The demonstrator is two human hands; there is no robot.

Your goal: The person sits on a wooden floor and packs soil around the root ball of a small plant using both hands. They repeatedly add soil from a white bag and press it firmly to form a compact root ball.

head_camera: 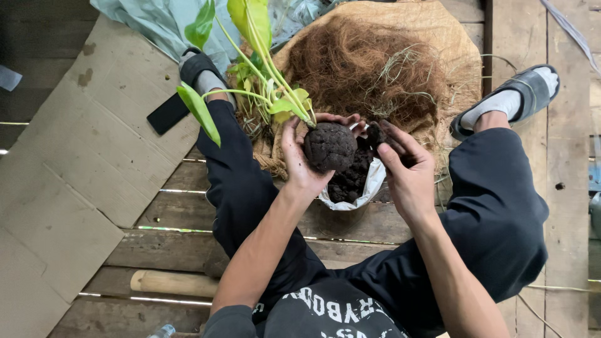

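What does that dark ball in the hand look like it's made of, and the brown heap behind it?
The ball, cupped in the left hand, looks like packed moist soil: dark, matte, crumbly, with green stems rising from it. The brown heap seems to be coconut-type fibre: wiry, tangled reddish strands, though the exact fibre is unclear.

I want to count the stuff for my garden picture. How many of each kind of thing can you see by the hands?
Soil balls with a plant: 1
White bags of soil: 1
Heaps of brown fibre: 1
Wooden sticks: 1
Cardboard sheets: 1
Total: 5
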